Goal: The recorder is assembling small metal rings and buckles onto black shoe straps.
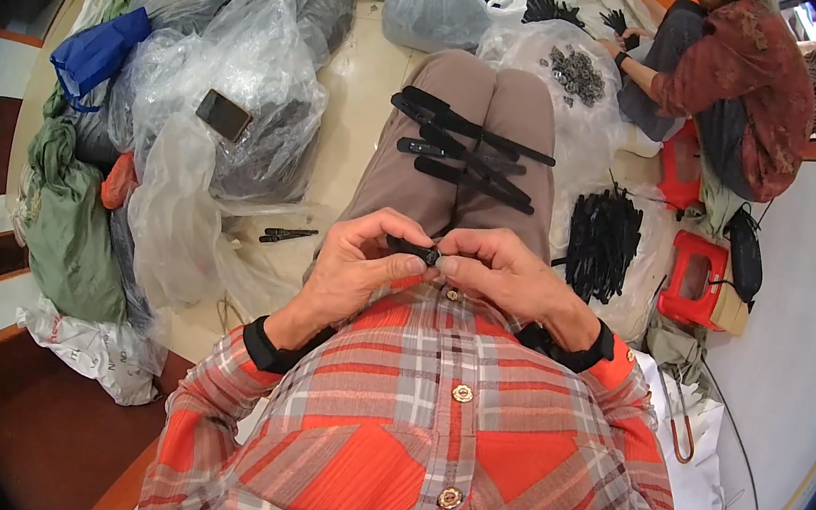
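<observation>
Both hands' fingers [398, 254] hide most of small black part [416, 249].

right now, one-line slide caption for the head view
Both hands, left hand and right hand, pinch a small black part above black strips on the lap.

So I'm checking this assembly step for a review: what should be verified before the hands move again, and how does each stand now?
1. Left hand grips the small black part: ok.
2. Right hand pinches the same part: ok.
3. How the part's pieces sit together: cannot tell, fingers hide them.
4. Black strips rest across the lap: ok.
5. Bundle of black pieces lies to the right: ok.
</observation>
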`<control>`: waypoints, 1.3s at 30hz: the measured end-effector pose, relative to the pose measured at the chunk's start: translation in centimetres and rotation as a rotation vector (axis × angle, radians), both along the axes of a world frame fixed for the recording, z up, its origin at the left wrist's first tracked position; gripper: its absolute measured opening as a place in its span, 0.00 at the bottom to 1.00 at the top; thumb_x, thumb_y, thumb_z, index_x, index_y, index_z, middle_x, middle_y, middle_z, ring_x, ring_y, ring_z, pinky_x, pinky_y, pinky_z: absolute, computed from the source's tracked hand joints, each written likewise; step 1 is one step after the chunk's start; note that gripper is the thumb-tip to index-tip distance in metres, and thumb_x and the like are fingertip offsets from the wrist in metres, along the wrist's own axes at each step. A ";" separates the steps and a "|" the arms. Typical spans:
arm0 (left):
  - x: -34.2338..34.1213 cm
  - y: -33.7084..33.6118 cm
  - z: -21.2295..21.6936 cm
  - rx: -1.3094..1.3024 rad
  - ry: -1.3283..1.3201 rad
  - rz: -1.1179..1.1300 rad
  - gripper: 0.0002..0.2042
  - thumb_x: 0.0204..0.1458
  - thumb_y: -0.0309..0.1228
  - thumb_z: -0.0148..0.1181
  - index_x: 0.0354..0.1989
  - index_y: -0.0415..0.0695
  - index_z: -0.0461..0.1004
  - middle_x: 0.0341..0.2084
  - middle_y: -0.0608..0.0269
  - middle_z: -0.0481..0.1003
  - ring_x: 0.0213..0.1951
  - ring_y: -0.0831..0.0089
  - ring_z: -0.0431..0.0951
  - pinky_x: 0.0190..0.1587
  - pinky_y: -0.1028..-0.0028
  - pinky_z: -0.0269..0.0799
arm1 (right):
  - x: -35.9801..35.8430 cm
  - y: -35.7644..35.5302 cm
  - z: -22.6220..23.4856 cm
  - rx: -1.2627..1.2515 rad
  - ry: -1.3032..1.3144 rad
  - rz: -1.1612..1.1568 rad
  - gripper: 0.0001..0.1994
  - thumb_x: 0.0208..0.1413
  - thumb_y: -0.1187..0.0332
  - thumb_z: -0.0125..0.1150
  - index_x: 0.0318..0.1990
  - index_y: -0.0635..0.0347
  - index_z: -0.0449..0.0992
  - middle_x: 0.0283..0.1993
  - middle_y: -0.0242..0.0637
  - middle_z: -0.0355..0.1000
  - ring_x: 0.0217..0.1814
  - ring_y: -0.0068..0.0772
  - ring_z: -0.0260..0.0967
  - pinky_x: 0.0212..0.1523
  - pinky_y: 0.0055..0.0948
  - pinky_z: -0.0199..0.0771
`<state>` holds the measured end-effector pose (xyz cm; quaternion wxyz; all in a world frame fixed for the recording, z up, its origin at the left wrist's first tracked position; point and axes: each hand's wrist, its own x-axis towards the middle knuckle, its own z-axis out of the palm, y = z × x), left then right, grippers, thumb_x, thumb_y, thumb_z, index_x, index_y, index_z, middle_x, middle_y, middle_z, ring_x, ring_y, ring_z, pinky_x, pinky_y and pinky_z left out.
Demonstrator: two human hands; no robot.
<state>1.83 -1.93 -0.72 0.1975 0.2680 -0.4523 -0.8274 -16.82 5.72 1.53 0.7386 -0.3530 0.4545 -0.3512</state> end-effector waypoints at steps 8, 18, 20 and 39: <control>0.3 0.3 -0.9 -0.169 0.034 0.070 0.07 0.42 0.17 0.59 0.32 0.37 0.73 0.39 0.59 0.67 0.39 0.74 0.71 0.43 0.77 0.69 | 0.6 0.5 -0.5 -0.129 0.213 -0.038 0.09 0.55 0.67 0.50 0.33 0.65 0.69 0.21 0.26 0.61 0.24 0.15 0.53 0.24 0.20 0.57; -0.2 0.4 -0.5 -0.164 -0.143 -0.014 0.05 0.48 0.24 0.56 0.32 0.37 0.70 0.32 0.63 0.68 0.22 0.84 0.66 0.22 0.85 0.61 | 1.2 0.5 -0.3 -0.189 0.460 -0.098 0.09 0.50 0.69 0.51 0.30 0.68 0.69 0.19 0.37 0.63 0.22 0.20 0.57 0.23 0.26 0.60; -0.4 0.6 0.1 -0.011 -0.123 -0.001 0.06 0.48 0.26 0.56 0.33 0.37 0.69 0.28 0.65 0.69 0.19 0.85 0.65 0.19 0.85 0.58 | 1.3 0.8 -1.0 -0.201 0.429 -0.109 0.09 0.51 0.69 0.50 0.29 0.68 0.69 0.19 0.35 0.62 0.22 0.20 0.56 0.23 0.26 0.60; -0.3 0.0 1.0 0.165 -0.103 -0.005 0.05 0.46 0.19 0.55 0.26 0.38 0.65 0.26 0.58 0.72 0.30 0.75 0.75 0.34 0.79 0.72 | 0.6 1.0 -0.6 -0.030 0.109 -0.139 0.07 0.51 0.73 0.48 0.32 0.68 0.69 0.28 0.26 0.67 0.30 0.14 0.60 0.31 0.17 0.62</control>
